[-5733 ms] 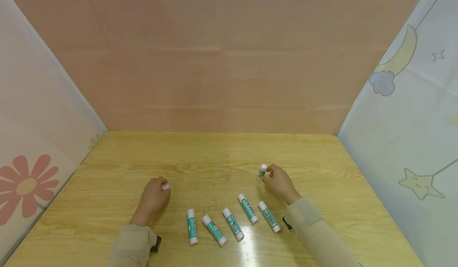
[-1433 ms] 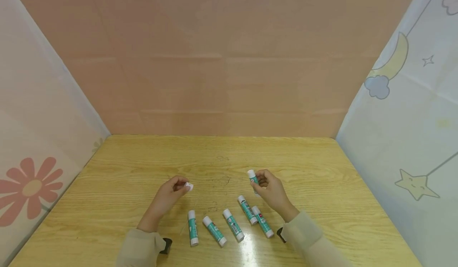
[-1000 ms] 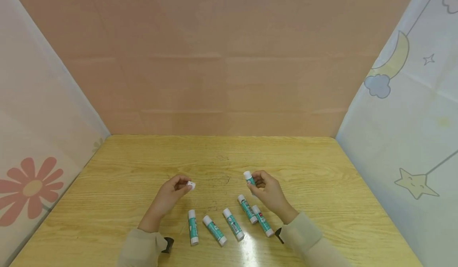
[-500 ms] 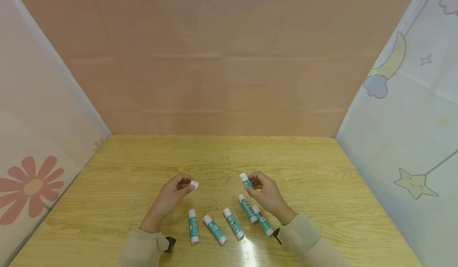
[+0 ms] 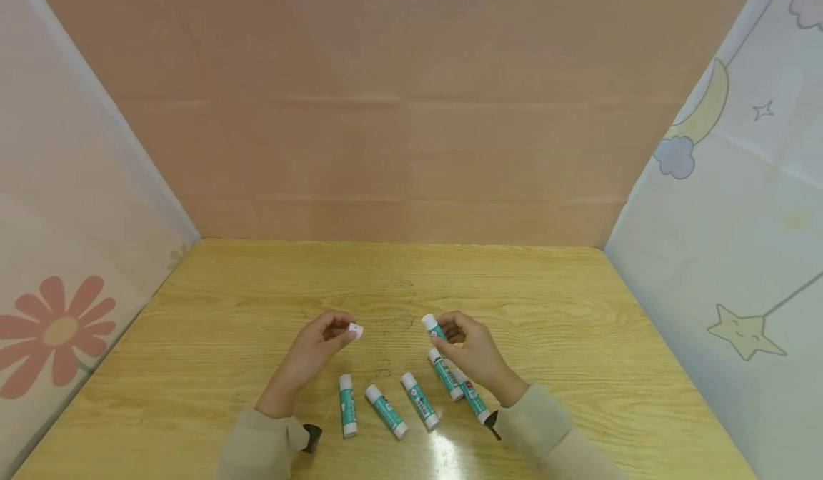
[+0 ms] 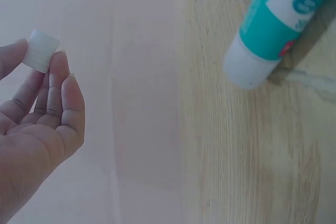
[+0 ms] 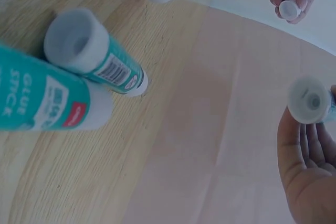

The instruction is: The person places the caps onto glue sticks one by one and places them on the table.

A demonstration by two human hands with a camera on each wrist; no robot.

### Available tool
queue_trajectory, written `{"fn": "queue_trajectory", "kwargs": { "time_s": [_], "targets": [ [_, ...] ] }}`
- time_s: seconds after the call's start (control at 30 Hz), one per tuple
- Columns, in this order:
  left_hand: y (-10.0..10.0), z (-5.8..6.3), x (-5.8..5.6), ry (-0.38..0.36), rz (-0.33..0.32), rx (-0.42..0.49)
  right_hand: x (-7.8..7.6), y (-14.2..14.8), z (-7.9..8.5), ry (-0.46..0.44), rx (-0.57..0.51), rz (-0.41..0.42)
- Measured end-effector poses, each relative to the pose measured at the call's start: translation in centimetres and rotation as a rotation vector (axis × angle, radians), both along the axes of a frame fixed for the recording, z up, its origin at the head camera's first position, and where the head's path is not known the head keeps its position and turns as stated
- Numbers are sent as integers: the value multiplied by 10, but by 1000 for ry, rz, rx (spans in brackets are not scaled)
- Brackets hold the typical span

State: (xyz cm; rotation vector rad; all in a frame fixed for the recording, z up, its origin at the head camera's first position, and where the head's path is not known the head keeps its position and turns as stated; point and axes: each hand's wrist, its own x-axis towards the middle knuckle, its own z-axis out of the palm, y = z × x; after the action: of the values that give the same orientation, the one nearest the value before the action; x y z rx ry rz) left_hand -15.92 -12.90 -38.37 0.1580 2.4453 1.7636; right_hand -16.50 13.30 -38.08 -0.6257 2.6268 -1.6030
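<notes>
Thumb and fingertips of my left hand [image 5: 315, 346] pinch a small white cap [image 5: 356, 331], raised over the table. The left wrist view shows this cap [image 6: 41, 52] between thumb and fingers. Facing it, my right hand [image 5: 474, 350] holds a green-and-white glue stick [image 5: 434, 326], its white end tilted up and left. A gap separates cap and stick. In the right wrist view, the held glue stick's round white end [image 7: 308, 101] faces the camera; fingers hide much of its body in the head view.
Several more glue sticks lie nearer the person: one at the left [image 5: 348, 405], then a second stick [image 5: 386, 412] and a middle stick [image 5: 420, 401]. Two at the right, an upper stick [image 5: 446, 375] and a lower stick [image 5: 474, 400], lie against each other. Fabric walls surround the wooden table [image 5: 270, 273].
The right hand has lifted its glue stick and carried it left; the left hand has brought the cap right, narrowing the gap. The rightmost lying stick shifted left against its neighbour.
</notes>
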Motion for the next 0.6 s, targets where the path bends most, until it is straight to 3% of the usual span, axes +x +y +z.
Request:
{"fn": "queue_trajectory", "kwargs": {
  "time_s": [0.27,0.6],
  "targets": [
    [5,-1,0,13,-36,11,3,-3,1,10,-19,67],
    [8,-1,0,25,-57,19,4,-5,-1,-27,-2,89]
  ]
}}
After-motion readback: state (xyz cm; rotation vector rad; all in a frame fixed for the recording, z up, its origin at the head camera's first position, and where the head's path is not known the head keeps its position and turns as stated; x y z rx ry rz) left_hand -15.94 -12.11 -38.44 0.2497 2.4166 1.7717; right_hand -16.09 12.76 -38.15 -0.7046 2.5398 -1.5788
